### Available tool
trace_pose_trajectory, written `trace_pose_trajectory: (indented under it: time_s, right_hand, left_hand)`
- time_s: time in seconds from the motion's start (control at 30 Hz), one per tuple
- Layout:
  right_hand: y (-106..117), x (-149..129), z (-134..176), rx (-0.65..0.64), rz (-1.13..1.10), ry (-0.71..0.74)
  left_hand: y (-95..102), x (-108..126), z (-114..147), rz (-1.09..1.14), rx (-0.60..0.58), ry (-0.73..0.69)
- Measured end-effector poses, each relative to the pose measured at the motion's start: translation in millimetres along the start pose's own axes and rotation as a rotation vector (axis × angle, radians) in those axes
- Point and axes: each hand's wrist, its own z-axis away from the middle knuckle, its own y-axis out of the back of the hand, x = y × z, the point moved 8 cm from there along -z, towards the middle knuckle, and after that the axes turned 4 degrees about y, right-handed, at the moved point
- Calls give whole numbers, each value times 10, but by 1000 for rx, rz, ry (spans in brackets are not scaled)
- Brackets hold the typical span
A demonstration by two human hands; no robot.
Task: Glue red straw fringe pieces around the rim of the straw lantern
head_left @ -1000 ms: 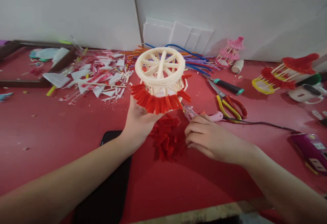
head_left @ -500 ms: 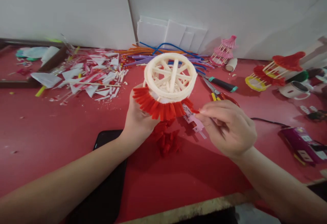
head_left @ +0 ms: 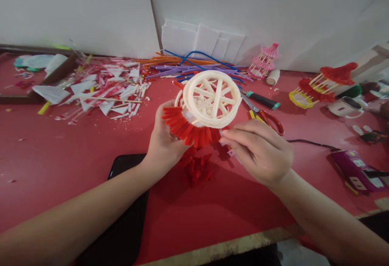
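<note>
the cream wheel-topped frame [head_left: 217,100] is held up above the red surface [head_left: 182,225], tilted, its spoked top ring whole. below that ring, red fringe [head_left: 194,132] lines the near side from 9 o'clock round to about 5 o'clock, pieces packed side by side; a couple of red tips show past 11 o'clock, but the far side is hidden, so i can't tell whether the round is closed. the top ring is bare.

the left hand [head_left: 165,136] grips the frame from 8 o'clock, fingers wrapped mostly out of sight. the right hand [head_left: 261,148] has thumb and forefinger pinched on a small red strip [head_left: 226,128] at the fringe's 5 o'clock end.

loose red pieces [head_left: 197,169] lie at 6 o'clock, unattached, so the fringing looks well along but unfinished. a pink tool [head_left: 231,152] sits at 5, partly hidden; scissors [head_left: 270,120] at 3 to 4. nearly at 3, farther out, a red-roofed model [head_left: 338,73] stands.
</note>
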Motion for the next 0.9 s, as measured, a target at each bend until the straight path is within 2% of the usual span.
trace_pose_trajectory:
  time_s: [0.13, 0.33, 0.7, 0.9]
  right_hand:
    - [-19, -10, -12, -15, -31, 30]
    - [18, -31, -28, -15, 70, 75]
    - [62, 63, -18, 46, 10, -45]
    - [61, 45, -17, 45, -29, -24]
  left_hand:
    - [3, 15, -3, -15, 3, 0]
    - [13, 18, 2, -10, 3, -11]
    - [-1, 10, -18, -10, -14, 2]
    - [-41, 54, -29, -5, -32, 5]
